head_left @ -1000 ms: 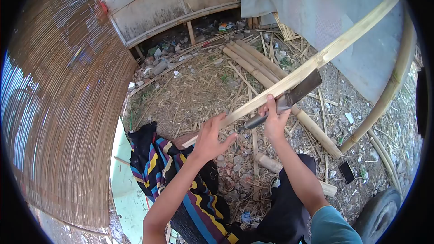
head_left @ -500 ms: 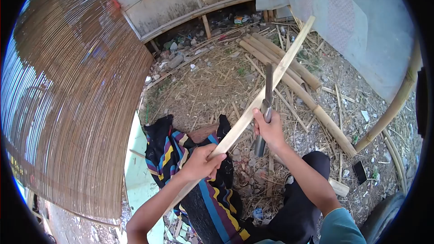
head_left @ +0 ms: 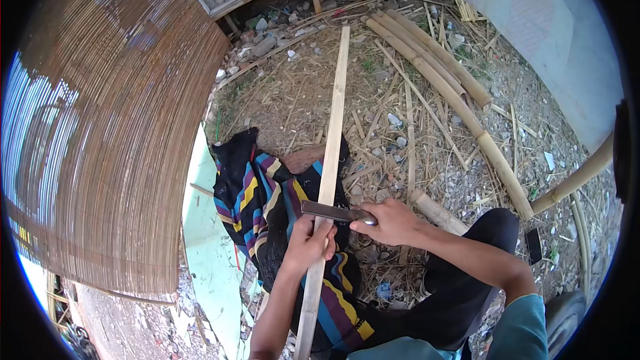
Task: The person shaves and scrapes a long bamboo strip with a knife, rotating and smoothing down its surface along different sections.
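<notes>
A long pale bamboo strip [head_left: 337, 107] runs up the middle of the head view, its lower end near my lap. My left hand [head_left: 309, 245] is closed around its lower part. In my right hand [head_left: 395, 222] is the handle of a knife with a broad dark blade [head_left: 330, 211]. The blade lies crosswise over the strip, just above my left fingers; whether its edge bites into the bamboo I cannot tell. Beneath the strip, a black cloth with coloured stripes [head_left: 248, 207] covers my left leg and the ground beside it.
Several bamboo poles [head_left: 460, 103] lie at the right on ground littered with shavings. A slatted bamboo screen [head_left: 120, 147] stands at the left, beside a pale green board [head_left: 210, 280]. A phone [head_left: 533, 247] lies near my right knee. Grey sheeting [head_left: 533, 33] hangs at the back right.
The strip's far end has swung left, so it now points nearly straight ahead. The knife has come down and turned from upright to crosswise over the strip, near my left hand.
</notes>
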{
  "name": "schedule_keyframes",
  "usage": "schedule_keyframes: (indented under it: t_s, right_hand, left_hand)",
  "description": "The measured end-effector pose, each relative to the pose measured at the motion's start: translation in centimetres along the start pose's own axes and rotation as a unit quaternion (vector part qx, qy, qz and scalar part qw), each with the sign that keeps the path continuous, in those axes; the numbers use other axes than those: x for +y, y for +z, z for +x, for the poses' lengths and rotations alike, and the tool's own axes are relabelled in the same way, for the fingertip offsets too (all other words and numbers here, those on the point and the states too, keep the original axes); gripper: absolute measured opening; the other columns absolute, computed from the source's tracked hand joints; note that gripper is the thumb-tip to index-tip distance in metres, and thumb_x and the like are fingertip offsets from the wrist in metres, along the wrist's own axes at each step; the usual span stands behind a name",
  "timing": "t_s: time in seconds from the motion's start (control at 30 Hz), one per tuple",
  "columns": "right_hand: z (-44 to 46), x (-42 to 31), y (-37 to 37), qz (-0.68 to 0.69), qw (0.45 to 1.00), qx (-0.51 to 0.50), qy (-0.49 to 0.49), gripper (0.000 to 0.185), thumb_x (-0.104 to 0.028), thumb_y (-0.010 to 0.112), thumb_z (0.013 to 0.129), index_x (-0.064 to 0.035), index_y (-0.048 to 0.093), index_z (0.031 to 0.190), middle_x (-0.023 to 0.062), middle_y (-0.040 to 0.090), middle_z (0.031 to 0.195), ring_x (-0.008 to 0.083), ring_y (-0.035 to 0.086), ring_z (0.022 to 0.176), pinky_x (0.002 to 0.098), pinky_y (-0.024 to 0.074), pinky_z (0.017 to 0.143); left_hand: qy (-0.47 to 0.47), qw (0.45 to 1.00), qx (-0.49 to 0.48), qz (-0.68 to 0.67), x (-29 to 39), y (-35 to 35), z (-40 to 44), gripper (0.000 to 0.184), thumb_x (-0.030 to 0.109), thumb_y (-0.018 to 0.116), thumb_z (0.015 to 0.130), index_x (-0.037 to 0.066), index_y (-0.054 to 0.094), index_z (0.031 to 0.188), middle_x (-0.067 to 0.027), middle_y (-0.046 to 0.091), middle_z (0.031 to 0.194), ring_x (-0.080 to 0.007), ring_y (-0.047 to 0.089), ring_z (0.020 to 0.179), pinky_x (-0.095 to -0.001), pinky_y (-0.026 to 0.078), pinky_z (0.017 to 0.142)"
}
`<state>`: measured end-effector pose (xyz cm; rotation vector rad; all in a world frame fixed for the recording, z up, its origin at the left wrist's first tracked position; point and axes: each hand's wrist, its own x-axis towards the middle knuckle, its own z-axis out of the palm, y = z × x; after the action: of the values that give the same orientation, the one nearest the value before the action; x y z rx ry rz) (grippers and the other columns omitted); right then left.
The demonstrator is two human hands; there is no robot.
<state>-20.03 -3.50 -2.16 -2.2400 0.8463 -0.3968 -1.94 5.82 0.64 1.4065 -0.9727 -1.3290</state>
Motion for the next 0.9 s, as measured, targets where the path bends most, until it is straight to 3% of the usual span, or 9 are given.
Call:
schedule_keyframes:
  t_s: [0.17, 0.23, 0.33, 0.43, 0.6, 0.67, 0.7, 0.77, 0.9]
  right_hand:
    - [0.2, -0.6, -1.8, 0.011, 0.999, -0.023, -0.039, 0.047, -0.049, 0.059, 0.081, -0.0027, 0.059, 0.075, 0.0152, 0.057, 0.055, 0.0346, 0.060, 0.055, 0.0426, 0.0486, 0.054]
    - [0.2, -0.8, -1.9, -0.013, 0.997, 0.015, -0.068, 0.051, -0.055, 0.058, 0.079, -0.0040, 0.061, 0.074, 0.0155, 0.057, 0.053, 0.0347, 0.061, 0.054, 0.0423, 0.0491, 0.053]
    - [1.1, 0.2, -1.6, -0.117, 0.991, 0.021, -0.061, 0.058, -0.062, 0.056, 0.075, -0.0049, 0.062, 0.072, 0.0163, 0.057, 0.052, 0.0351, 0.060, 0.052, 0.0431, 0.0490, 0.050]
    - [2.4, 1.0, -1.2, -0.125, 0.988, 0.066, -0.068, 0.062, -0.068, 0.055, 0.071, -0.0060, 0.063, 0.071, 0.0157, 0.056, 0.049, 0.0345, 0.059, 0.047, 0.0434, 0.0482, 0.047]
    - [4.0, 1.2, -2.2, -0.189, 0.973, 0.091, -0.101, 0.057, -0.063, 0.057, 0.073, -0.0071, 0.066, 0.078, 0.0121, 0.058, 0.052, 0.0287, 0.060, 0.048, 0.0415, 0.0492, 0.049]
    - [5.8, 1.4, -3.5, -0.053, 0.987, 0.107, 0.107, 0.056, -0.061, 0.055, 0.076, -0.0064, 0.066, 0.078, 0.0126, 0.058, 0.053, 0.0302, 0.060, 0.049, 0.0422, 0.0502, 0.052]
    - [6.5, 2.0, -5.3, -0.048, 0.987, 0.113, 0.108, 0.056, -0.061, 0.055, 0.076, -0.0064, 0.066, 0.078, 0.0126, 0.058, 0.053, 0.0302, 0.060, 0.049, 0.0422, 0.0502, 0.052]
    - [6.6, 3.1, -9.2, -0.224, 0.945, 0.212, 0.105, 0.054, -0.059, 0.055, 0.078, -0.0059, 0.065, 0.079, 0.0147, 0.058, 0.055, 0.0322, 0.060, 0.050, 0.0427, 0.0503, 0.053]
    - [3.3, 0.3, -7.6, -0.131, 0.977, 0.167, 0.016, 0.058, -0.063, 0.053, 0.077, -0.0071, 0.065, 0.072, 0.0156, 0.058, 0.053, 0.0343, 0.061, 0.053, 0.0423, 0.0507, 0.050]
  left_hand:
    - [0.027, 0.997, -0.026, -0.064, 0.2, 0.3, -0.8, 0.016, 0.014, 0.041, 0.097, 0.000, 0.048, 0.092, -0.0022, 0.045, 0.066, -0.0085, 0.045, 0.039, -0.0231, 0.035, 0.036]
    - [0.021, 0.989, -0.026, -0.145, -0.5, 0.7, -0.9, 0.016, 0.013, 0.040, 0.097, 0.000, 0.048, 0.091, -0.0018, 0.045, 0.066, -0.0081, 0.044, 0.039, -0.0232, 0.034, 0.035]
    - [0.012, 0.991, 0.000, -0.137, -0.7, 1.0, -0.7, 0.017, 0.013, 0.041, 0.097, -0.001, 0.048, 0.090, -0.0018, 0.044, 0.065, -0.0077, 0.043, 0.038, -0.0237, 0.034, 0.035]
    - [-0.012, 0.992, 0.016, -0.128, -0.3, 1.1, -0.4, 0.015, 0.013, 0.042, 0.096, -0.001, 0.048, 0.094, -0.0020, 0.043, 0.064, -0.0074, 0.041, 0.037, -0.0238, 0.035, 0.035]
    - [0.007, 0.990, 0.042, -0.134, 0.1, 1.2, -0.1, 0.015, 0.013, 0.044, 0.096, -0.001, 0.045, 0.101, -0.0022, 0.042, 0.063, -0.0079, 0.040, 0.037, -0.0240, 0.036, 0.035]
    - [-0.005, 0.989, 0.022, -0.145, -0.2, 1.9, -1.0, 0.015, 0.013, 0.044, 0.096, -0.001, 0.045, 0.101, -0.0021, 0.042, 0.061, -0.0088, 0.042, 0.036, -0.0237, 0.035, 0.034]
    - [-0.016, 0.989, -0.010, -0.148, -0.9, 2.7, -2.3, 0.015, 0.013, 0.044, 0.095, -0.001, 0.045, 0.101, -0.0020, 0.042, 0.060, -0.0093, 0.043, 0.035, -0.0236, 0.035, 0.034]
    - [-0.034, 0.990, -0.067, -0.122, -1.9, 2.9, -2.8, 0.015, 0.014, 0.044, 0.096, -0.001, 0.045, 0.101, -0.0019, 0.044, 0.058, -0.0085, 0.044, 0.034, -0.0227, 0.034, 0.033]
    - [-0.003, 0.990, -0.076, -0.119, -0.3, 1.9, -1.6, 0.015, 0.014, 0.043, 0.096, -0.001, 0.047, 0.096, -0.0013, 0.043, 0.057, -0.0080, 0.044, 0.034, -0.0207, 0.033, 0.032]
